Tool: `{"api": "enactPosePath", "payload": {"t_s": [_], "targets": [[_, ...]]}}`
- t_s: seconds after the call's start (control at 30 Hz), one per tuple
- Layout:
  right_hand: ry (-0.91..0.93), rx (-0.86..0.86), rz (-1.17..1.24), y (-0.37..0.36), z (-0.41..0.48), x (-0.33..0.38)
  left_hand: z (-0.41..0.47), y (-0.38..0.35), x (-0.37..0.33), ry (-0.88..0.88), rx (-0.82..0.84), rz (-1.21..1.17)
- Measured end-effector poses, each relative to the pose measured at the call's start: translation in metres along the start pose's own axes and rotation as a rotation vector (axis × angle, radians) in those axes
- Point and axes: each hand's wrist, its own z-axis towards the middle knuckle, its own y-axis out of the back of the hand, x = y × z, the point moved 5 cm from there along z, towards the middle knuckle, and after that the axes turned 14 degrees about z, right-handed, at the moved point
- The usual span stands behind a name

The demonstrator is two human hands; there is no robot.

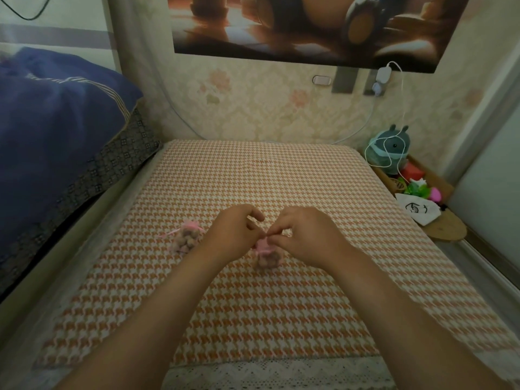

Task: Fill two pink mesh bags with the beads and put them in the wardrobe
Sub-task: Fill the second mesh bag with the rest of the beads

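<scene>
Dim, warm light. Bench covered in orange-and-cream houndstooth cloth, lace trim at near edge. Back wall floral cream wallpaper; large poster above. Bed with navy blue pillow at left. White charger plugged in, cable trailing to green plush toy at right.

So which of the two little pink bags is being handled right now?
The pink bag between the two hands, pinched at its neck by the right hand with the left hand alongside. The other bag lies untouched, off to the left on the checked cloth.
</scene>
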Motion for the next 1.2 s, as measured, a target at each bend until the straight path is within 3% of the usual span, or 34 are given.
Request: {"api": "enactPosePath", "payload": {"t_s": [0.2, 0.43, 0.57, 0.77, 0.97, 1.07, 1.2], "targets": [[-0.137, -0.003, 0.029, 0.001, 0.001, -0.018, -0.002, -0.001, -0.014, -0.020, -0.026, 0.081], [-0.286, -0.038, 0.364, 0.015, -0.005, -0.037, -0.003, 0.004, -0.020, -0.040, 0.063, 0.206], [-0.325, -0.081, 0.250, 0.022, -0.012, -0.058, -0.006, 0.004, -0.023, -0.050, 0.042, 0.245], [-0.427, 0.093, 0.100, 0.001, -0.020, -0.077, -0.005, -0.001, -0.019, -0.037, 0.021, 0.218], [-0.401, 0.147, 0.022, -0.013, -0.014, -0.081, -0.005, -0.004, -0.011, 0.002, 0.029, 0.097], [-0.338, 0.019, 0.057, -0.006, -0.008, -0.071, -0.005, -0.003, -0.007, 0.006, 0.025, 0.071], [-0.152, -0.237, 0.362, 0.017, 0.000, -0.030, -0.005, 0.000, -0.004, -0.006, 0.009, 0.060]]}}
